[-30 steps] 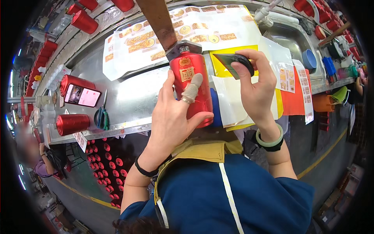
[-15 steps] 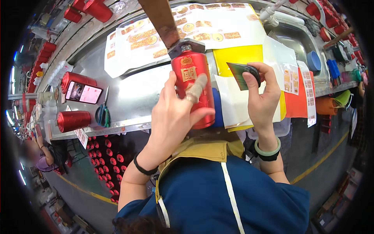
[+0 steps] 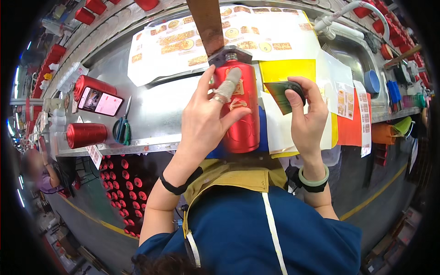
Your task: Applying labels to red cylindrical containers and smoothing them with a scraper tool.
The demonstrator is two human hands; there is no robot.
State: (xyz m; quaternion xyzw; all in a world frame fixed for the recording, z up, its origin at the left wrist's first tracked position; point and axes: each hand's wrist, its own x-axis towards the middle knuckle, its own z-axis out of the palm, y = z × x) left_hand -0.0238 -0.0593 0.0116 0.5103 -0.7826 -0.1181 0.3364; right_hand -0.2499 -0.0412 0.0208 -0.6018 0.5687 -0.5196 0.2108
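Observation:
A glossy red bottle point(image 3: 247, 130) lies with its base toward me and its silvery neck at a dark angular metal piece point(image 3: 219, 57) below a wooden bar point(image 3: 206, 23). My left hand point(image 3: 206, 112) rests over the bottle with fingers spread. Its finger in a beige cover point(image 3: 230, 83) presses on the bottle's face, and the thumb touches lower down. Gold decal pieces point(image 3: 239, 101) show beside that finger; the rest of the decal is hidden. My right hand point(image 3: 308, 107) grips a dark scraper point(image 3: 284, 97) with a flared, greenish-black blade, held apart from the bottle.
Printed decal sheets point(image 3: 183, 50) cover the back of the metal bench. Left are a phone point(image 3: 100, 101), scissors point(image 3: 123, 128) and a red bottle point(image 3: 86, 135). Yellow point(image 3: 288, 71) and red sheets point(image 3: 350, 123) lie right, before a sink with a blue bowl point(image 3: 371, 81).
A different part of the bottle's face shows: the large gold square is no longer in plain sight. My left covered finger has moved up the bottle. The scraper is still in my right hand.

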